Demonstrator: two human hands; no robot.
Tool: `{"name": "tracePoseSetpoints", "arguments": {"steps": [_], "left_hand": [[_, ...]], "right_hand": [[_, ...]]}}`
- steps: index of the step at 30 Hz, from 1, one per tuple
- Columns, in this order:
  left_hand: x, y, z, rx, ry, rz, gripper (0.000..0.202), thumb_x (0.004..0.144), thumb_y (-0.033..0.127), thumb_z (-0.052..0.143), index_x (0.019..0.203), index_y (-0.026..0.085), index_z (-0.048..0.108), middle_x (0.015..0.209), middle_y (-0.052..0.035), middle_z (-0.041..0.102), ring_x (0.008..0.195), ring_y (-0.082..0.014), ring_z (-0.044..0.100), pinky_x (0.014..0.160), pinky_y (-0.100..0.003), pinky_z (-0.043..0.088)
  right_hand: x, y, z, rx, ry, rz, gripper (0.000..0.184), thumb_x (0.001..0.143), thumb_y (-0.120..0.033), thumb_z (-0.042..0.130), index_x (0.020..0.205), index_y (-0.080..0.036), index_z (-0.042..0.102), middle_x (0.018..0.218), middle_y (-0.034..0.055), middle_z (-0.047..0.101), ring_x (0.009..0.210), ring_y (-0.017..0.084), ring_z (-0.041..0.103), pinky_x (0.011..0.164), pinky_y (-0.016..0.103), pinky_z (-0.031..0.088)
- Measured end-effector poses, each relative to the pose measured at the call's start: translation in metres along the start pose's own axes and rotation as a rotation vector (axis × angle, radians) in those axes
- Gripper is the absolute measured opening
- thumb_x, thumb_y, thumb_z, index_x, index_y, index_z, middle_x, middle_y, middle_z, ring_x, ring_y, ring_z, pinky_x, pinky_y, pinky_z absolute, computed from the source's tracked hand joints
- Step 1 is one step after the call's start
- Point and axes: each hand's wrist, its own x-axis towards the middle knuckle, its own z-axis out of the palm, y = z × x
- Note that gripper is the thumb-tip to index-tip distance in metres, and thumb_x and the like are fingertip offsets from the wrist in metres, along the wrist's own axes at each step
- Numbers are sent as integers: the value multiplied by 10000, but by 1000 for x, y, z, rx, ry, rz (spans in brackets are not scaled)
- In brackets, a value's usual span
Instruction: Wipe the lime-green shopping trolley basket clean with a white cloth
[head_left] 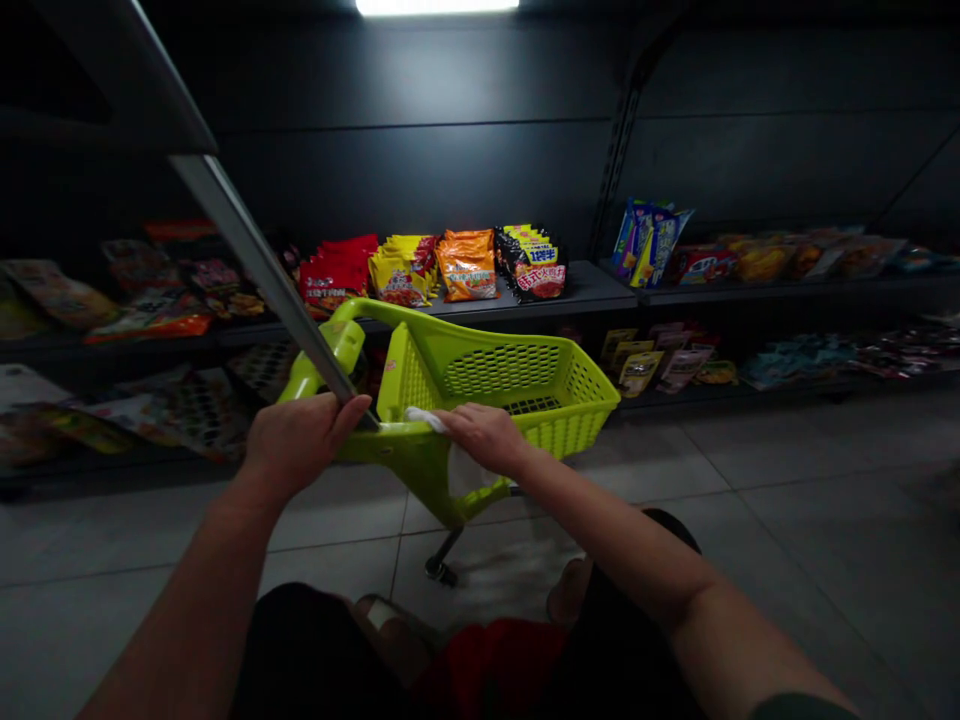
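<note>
A lime-green plastic shopping cart stands tilted in front of me on the tiled floor. My left hand is closed around the cart's grey metal pull handle, which runs up to the top left. My right hand presses a white cloth against the cart's near rim, fingers curled over it. The basket looks empty inside.
Dark store shelves run behind the cart, with packets of noodles and snacks in red, yellow and orange. More packets lie on the right shelves and lower left shelves. My knees are in view at the bottom.
</note>
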Motion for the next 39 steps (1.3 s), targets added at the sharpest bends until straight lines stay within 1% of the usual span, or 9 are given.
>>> {"name": "tracePoseSetpoints", "arguments": {"steps": [6, 9, 14, 20, 24, 28, 31, 34, 39], "left_hand": [[0, -21, 15, -15, 85, 7, 678, 1001, 551, 202, 774, 167, 713, 747, -162, 720, 703, -288, 690, 580, -339, 327], [0, -25, 19, -56, 153, 72, 679, 1002, 553, 213, 758, 169, 717, 699, -146, 701, 665, -267, 674, 566, -328, 312], [2, -19, 18, -138, 213, 106, 707, 1006, 567, 201, 725, 178, 720, 674, -113, 696, 635, -241, 662, 551, -313, 293], [3, -3, 11, -118, 192, 87, 725, 1006, 599, 190, 744, 187, 727, 680, -104, 713, 642, -241, 674, 541, -309, 270], [4, 1, 8, -92, 168, 69, 757, 1003, 616, 163, 754, 183, 732, 699, -119, 726, 646, -254, 675, 535, -315, 261], [4, 2, 8, -91, 152, 56, 747, 1000, 618, 176, 776, 182, 741, 726, -124, 734, 666, -260, 679, 537, -317, 271], [4, 2, 8, -85, 146, 41, 731, 1003, 597, 180, 796, 178, 743, 741, -128, 734, 677, -260, 683, 543, -315, 290], [2, 2, 9, -88, 146, 37, 710, 1003, 581, 189, 802, 180, 738, 750, -121, 733, 678, -252, 685, 548, -311, 303], [2, -5, 13, -100, 160, 61, 650, 1002, 566, 238, 772, 183, 710, 724, -120, 705, 682, -264, 680, 561, -320, 338]], "right_hand": [[28, -51, 15, 542, 219, 211, 241, 958, -364, 615, 1129, -291, 769, 1069, 5, 775, 961, 180, 724, 883, 303, 556], [57, -58, 25, 603, 145, 246, 266, 957, -336, 607, 1168, -276, 759, 1109, -2, 769, 1011, 191, 717, 913, 310, 546], [131, -21, 39, 170, -299, 174, 252, 960, -248, 601, 1153, -274, 762, 1094, 21, 766, 1006, 195, 694, 892, 273, 491], [176, 15, 44, -335, -243, 313, 266, 977, -227, 541, 1122, -211, 764, 1128, 122, 714, 1099, 270, 600, 874, 333, 475], [160, 3, 41, -184, -258, 209, 246, 980, -223, 542, 1092, -240, 761, 1180, 62, 683, 1121, 221, 574, 902, 289, 453], [129, -27, 26, 173, -327, 205, 222, 983, -229, 545, 1085, -227, 742, 988, -7, 718, 920, 155, 636, 822, 236, 458], [98, -59, 17, 251, -123, 276, 269, 1031, -268, 471, 1194, -242, 683, 1012, -15, 729, 890, 146, 654, 805, 241, 482], [60, -79, 16, 115, 49, 169, 292, 1037, -254, 479, 1280, -241, 640, 1204, 34, 717, 1115, 182, 631, 983, 308, 460], [-8, -34, -5, -96, 22, 49, 250, 993, -218, 581, 1222, -247, 676, 1218, 46, 722, 1151, 203, 599, 1028, 346, 414]]}}
